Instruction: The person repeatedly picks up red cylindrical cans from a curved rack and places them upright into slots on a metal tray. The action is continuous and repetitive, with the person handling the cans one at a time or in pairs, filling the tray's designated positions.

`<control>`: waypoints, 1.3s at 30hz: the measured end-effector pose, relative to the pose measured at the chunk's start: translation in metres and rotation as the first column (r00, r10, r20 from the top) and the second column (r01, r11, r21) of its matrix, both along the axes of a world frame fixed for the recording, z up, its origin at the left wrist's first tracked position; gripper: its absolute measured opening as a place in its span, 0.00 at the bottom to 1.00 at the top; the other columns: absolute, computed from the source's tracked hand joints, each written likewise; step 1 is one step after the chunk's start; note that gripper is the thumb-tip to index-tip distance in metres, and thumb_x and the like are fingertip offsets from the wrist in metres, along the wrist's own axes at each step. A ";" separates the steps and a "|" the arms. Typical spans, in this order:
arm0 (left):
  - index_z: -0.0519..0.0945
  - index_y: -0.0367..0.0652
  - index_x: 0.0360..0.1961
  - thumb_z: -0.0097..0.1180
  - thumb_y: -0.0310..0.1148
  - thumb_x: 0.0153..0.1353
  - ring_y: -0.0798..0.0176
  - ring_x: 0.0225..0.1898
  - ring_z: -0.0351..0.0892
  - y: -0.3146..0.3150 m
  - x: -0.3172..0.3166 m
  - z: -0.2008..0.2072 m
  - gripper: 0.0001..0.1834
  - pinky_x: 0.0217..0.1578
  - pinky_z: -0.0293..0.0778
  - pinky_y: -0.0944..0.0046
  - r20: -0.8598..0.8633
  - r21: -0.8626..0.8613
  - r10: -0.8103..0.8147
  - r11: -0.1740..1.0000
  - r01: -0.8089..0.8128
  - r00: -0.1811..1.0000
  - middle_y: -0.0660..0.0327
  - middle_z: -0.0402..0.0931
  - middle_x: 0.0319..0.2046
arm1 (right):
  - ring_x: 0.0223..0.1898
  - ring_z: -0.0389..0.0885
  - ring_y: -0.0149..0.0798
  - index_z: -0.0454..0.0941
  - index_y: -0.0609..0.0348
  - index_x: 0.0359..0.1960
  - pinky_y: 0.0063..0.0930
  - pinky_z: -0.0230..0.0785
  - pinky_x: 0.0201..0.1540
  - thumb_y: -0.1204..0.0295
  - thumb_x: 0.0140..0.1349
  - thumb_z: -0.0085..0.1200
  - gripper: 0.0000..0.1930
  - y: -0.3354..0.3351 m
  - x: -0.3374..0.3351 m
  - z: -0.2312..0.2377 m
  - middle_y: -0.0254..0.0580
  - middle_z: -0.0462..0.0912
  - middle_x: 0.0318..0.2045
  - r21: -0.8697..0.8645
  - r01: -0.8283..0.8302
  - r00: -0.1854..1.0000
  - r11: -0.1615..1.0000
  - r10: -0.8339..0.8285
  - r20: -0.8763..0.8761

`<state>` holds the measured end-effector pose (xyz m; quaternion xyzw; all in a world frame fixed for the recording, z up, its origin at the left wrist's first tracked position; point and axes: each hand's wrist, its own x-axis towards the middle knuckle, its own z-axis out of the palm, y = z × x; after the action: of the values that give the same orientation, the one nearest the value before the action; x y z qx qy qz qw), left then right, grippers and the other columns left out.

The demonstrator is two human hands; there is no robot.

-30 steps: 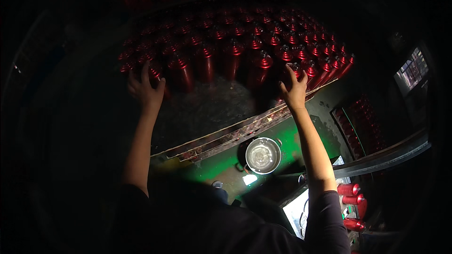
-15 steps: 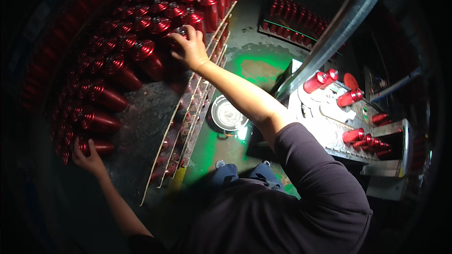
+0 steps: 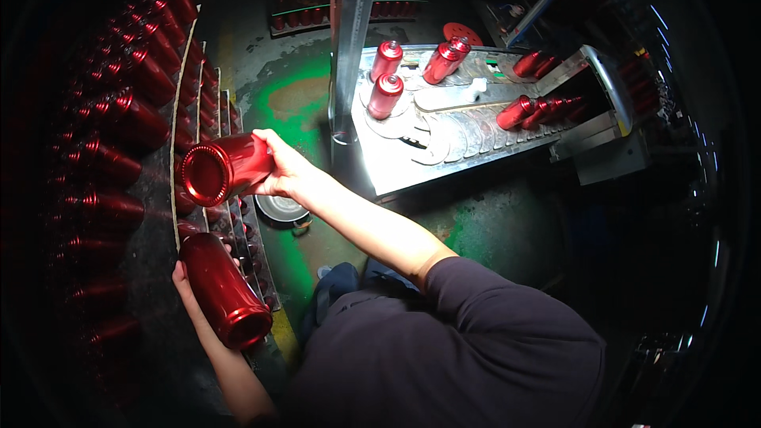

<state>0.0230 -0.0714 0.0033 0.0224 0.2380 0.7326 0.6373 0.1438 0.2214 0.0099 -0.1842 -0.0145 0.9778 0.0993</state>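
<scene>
Dim workshop, green-patched floor [image 3: 313,131]: one red btl [image 3: 238,160], base toward camera, is gripped nr its far end by the R hand [image 3: 285,168]; a 2nd red btl [image 3: 224,289], tilted, lies across the L hand [image 3: 188,293], thumb one side, fingertips the other. Smooth finish prob. slips, so a full wrap by both hands looks safer than a pinch, w/ the small gap btwn btls held to avoid knocks. Alongside, L: stacked boards [image 3: 173,150] w/ packed rows of btls [image 3: 119,210]. Beyond: metal pot [image 3: 281,210], upright post [image 3: 353,55], brightly lit tabletop [image 3: 380,166] w/ addl. btls [image 3: 386,96].
</scene>
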 end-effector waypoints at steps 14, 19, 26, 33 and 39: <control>0.70 0.40 0.65 0.65 0.47 0.56 0.44 0.60 0.69 0.130 -0.059 -0.113 0.38 0.56 0.74 0.44 0.818 0.235 -0.282 0.959 0.156 0.502 0.48 0.67 0.63 | 0.55 0.80 0.51 0.73 0.55 0.60 0.55 0.77 0.55 0.48 0.68 0.51 0.28 0.009 0.014 0.016 0.50 0.78 0.58 -0.040 0.039 0.986 0.998 -0.045 -0.163; 0.73 0.44 0.64 0.63 0.49 0.55 0.41 0.61 0.68 0.119 -0.054 -0.125 0.36 0.55 0.74 0.40 0.832 0.053 -0.074 0.997 0.054 0.550 0.49 0.68 0.63 | 0.54 0.83 0.51 0.74 0.53 0.60 0.55 0.79 0.54 0.41 0.70 0.47 0.31 0.011 0.035 0.024 0.48 0.80 0.58 0.001 -0.001 0.989 1.000 0.001 -0.145; 0.71 0.42 0.65 0.49 0.53 0.69 0.52 0.65 0.69 0.131 0.007 -0.099 0.31 0.63 0.70 0.46 -0.527 -0.318 -0.006 0.929 -0.191 0.850 0.55 0.72 0.64 | 0.45 0.84 0.40 0.79 0.54 0.41 0.44 0.78 0.53 0.64 0.68 0.59 0.09 0.042 0.139 0.007 0.39 0.86 0.42 -0.187 0.083 0.956 0.979 -0.131 -0.263; 0.76 0.38 0.57 0.57 0.47 0.66 0.57 0.46 0.84 0.281 0.198 0.035 0.26 0.50 0.82 0.55 -0.279 -0.261 0.013 0.961 -0.089 0.960 0.53 0.83 0.47 | 0.51 0.83 0.40 0.74 0.63 0.59 0.37 0.77 0.57 0.66 0.67 0.58 0.22 0.168 0.404 0.035 0.45 0.83 0.51 0.557 0.586 0.725 0.589 -0.687 -0.038; 0.52 0.47 0.77 0.73 0.38 0.51 0.54 0.56 0.79 0.455 0.385 0.070 0.56 0.57 0.77 0.56 -0.905 0.025 0.007 0.999 0.038 0.425 0.49 0.75 0.57 | 0.57 0.76 0.38 0.76 0.60 0.58 0.34 0.68 0.64 0.77 0.56 0.67 0.26 0.289 0.609 0.029 0.40 0.79 0.53 0.987 -0.094 0.088 -0.129 -0.989 -0.121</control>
<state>0.4083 0.3837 0.0729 0.4273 0.5271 0.6052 0.4163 0.7524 0.5101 0.0389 -0.4954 -0.5263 0.3089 0.6183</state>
